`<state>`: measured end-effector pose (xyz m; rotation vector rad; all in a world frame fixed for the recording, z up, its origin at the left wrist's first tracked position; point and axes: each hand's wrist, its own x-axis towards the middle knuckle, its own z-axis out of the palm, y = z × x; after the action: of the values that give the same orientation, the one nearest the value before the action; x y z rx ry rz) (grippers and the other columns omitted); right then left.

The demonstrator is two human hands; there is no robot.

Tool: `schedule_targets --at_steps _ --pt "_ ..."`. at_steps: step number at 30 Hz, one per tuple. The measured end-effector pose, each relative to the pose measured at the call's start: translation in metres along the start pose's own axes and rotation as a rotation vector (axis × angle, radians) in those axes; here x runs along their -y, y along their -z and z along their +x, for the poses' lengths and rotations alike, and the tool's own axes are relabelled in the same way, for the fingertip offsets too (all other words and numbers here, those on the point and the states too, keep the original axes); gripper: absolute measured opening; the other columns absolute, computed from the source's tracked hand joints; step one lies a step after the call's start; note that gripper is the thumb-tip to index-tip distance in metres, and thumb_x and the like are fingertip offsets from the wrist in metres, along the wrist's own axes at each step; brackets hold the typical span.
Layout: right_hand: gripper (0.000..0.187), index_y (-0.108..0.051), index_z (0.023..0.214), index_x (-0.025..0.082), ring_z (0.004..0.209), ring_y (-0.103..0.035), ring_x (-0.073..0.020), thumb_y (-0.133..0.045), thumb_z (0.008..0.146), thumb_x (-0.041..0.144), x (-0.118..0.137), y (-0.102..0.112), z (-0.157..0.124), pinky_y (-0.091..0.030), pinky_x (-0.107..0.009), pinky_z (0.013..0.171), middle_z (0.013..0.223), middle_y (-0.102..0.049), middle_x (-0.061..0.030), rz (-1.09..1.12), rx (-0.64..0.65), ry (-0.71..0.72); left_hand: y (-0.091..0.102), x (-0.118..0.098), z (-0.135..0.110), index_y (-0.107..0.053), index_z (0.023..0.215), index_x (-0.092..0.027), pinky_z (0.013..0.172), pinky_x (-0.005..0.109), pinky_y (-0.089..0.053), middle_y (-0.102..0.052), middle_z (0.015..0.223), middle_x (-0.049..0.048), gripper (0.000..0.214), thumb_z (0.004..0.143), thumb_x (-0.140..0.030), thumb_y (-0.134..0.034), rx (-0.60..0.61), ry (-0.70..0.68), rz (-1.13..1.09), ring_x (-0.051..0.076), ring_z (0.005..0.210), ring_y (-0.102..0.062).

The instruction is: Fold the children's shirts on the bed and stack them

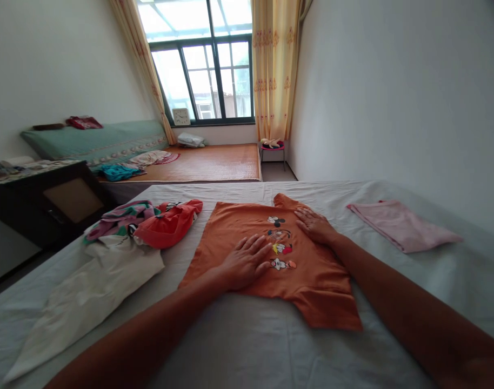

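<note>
Head view: plain white walls (393,97) enclose the room. I work at a broad bed surface under a pale, creased sheet (247,351). Beyond it stands a second bed with a tan woven mat (222,162) and a pale green padded headboard (105,141). A dark-framed glass window (215,70) lies behind, with a yellow patterned curtain (274,65) at its right.

Container noted: a dark wooden cabinet (30,202) with a tan front panel; its inside is hidden, and the articles on top are too blurred to name. A small pink-seated stool (273,147) under the curtain bears a crumpled bundle.

The orange short-sleeved cotton T-shirt (289,281) lies spread on the sheet before me, hem to my left, four cartoon figures across its front. Left of it, a long off-white garment (105,275) adjoins a bunched red one (169,224); a folded pink garment (405,224) lies apart at right.

My left hand (245,262) rests palm down beside the figures, fingers slightly spread. My right hand (315,226) lies flat near the far sleeve, fingers a little parted.
</note>
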<state>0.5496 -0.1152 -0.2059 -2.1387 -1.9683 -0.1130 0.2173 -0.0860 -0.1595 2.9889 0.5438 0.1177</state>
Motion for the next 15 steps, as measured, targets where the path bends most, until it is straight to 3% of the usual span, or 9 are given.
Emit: schedule_targets --at_steps 4,8,10,15 --pt "0.052 -0.039 0.141 0.022 0.139 -0.026 -0.0236 -0.032 0.094 0.042 0.016 0.015 -0.008 -0.021 -0.046 0.112 0.150 -0.034 -0.0077 -0.005 0.056 0.011 -0.003 -0.008 -0.009 -0.022 0.147 -0.035 0.116 0.041 -0.010 -0.020 0.155 -0.0006 0.054 0.096 -0.052 -0.023 0.003 0.003 -0.042 0.020 0.143 -0.013" --pt "0.049 -0.039 0.142 0.028 0.139 -0.027 -0.0211 -0.036 0.094 0.039 0.045 0.030 -0.034 -0.020 -0.042 0.114 0.150 -0.035 -0.0023 0.088 0.097 0.310 0.000 -0.004 -0.008 -0.022 0.147 -0.035 0.116 0.039 -0.010 -0.021 0.155 -0.0012 0.054 0.096 -0.052 -0.022 -0.016 0.003 -0.031 0.019 0.143 -0.014" --pt "0.049 -0.034 0.143 0.034 0.139 -0.027 -0.0197 -0.035 0.095 0.043 0.050 0.034 -0.050 -0.020 -0.041 0.114 0.150 -0.035 0.0017 0.142 0.130 0.380 0.001 -0.004 -0.008 -0.021 0.147 -0.035 0.116 0.039 -0.009 -0.019 0.155 -0.0014 0.054 0.096 -0.052 -0.021 -0.004 -0.004 -0.027 0.019 0.143 -0.013" --pt "0.052 -0.035 0.144 0.028 0.139 -0.026 -0.0214 -0.030 0.095 0.047 0.014 0.032 -0.072 -0.019 -0.044 0.113 0.150 -0.034 -0.0030 0.109 0.104 0.166 0.002 0.014 -0.016 -0.019 0.147 -0.036 0.115 0.042 -0.006 -0.019 0.155 -0.0019 0.054 0.096 -0.053 -0.022 0.069 0.017 -0.021 0.020 0.143 -0.010"
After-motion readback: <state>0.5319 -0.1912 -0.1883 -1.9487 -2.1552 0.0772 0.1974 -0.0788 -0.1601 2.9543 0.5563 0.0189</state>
